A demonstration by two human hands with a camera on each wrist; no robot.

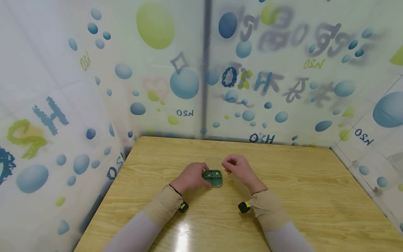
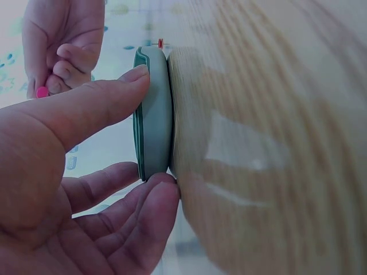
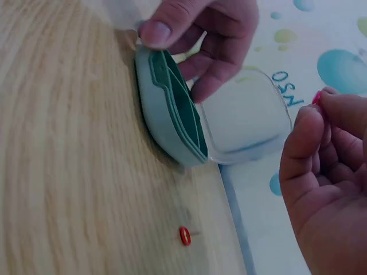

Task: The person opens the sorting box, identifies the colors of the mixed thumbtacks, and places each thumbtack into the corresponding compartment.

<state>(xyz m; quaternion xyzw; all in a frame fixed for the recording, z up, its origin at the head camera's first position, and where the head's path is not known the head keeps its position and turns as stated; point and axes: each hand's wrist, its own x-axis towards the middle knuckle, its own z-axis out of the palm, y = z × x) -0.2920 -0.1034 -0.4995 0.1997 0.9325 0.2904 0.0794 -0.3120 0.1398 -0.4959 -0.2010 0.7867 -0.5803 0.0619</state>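
A small green case (image 1: 217, 182) with divided compartments lies on the table, its clear lid (image 3: 246, 123) swung back. Small yellowish bits (image 1: 217, 173) show in its far compartments. My left hand (image 1: 192, 176) grips the case from the left, thumb on the near side and fingers around the far side. To the right of the case, raised above the table, my right hand (image 1: 240, 170) pinches a tiny pink-red piece (image 3: 317, 97) between thumb and forefinger; its kind is mostly hidden. Below that hand lies a small red round piece (image 3: 184, 236) with a thin pin.
The wooden table (image 1: 302, 189) carries the case and the red piece. Patterned curtain-like walls (image 1: 176, 119) stand behind it and at both sides. A black wrist device (image 1: 244, 207) hangs under each forearm.
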